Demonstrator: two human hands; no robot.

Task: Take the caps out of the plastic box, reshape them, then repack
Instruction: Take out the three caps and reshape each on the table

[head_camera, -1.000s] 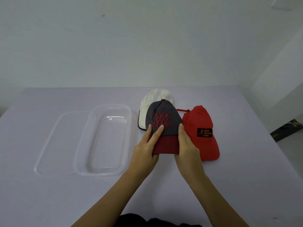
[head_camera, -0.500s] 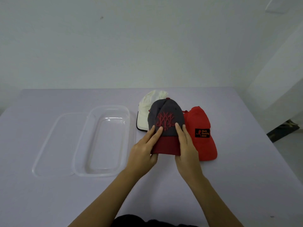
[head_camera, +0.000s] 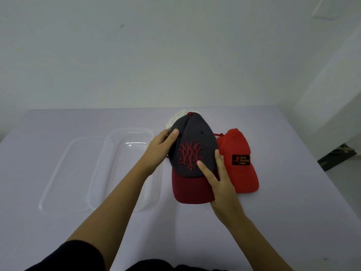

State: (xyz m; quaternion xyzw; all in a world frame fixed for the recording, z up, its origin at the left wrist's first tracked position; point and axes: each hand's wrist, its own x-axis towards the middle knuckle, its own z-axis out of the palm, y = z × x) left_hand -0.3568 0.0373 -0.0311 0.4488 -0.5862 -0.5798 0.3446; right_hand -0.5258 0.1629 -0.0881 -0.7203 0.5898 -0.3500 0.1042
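A dark grey cap (head_camera: 192, 141) with a red embroidered logo and a maroon brim is lifted off the table, held between both hands. My left hand (head_camera: 159, 150) grips its left side with the thumb on the crown. My right hand (head_camera: 218, 178) holds the right side, fingers laid across the front panel and brim. Behind it a white cap (head_camera: 176, 118) is mostly hidden. A red cap (head_camera: 239, 159) with a black patch lies on the table to the right. The clear plastic box (head_camera: 117, 153) stands empty to the left.
The clear lid (head_camera: 64, 173) lies flat on the pale table, partly under the box's left side. The table's right edge (head_camera: 320, 169) drops to a dark floor. A white wall rises behind the table.
The grey cap has been raised and brought nearer. My left hand slid from the brim up to the crown's left side. My right hand stayed on the right front.
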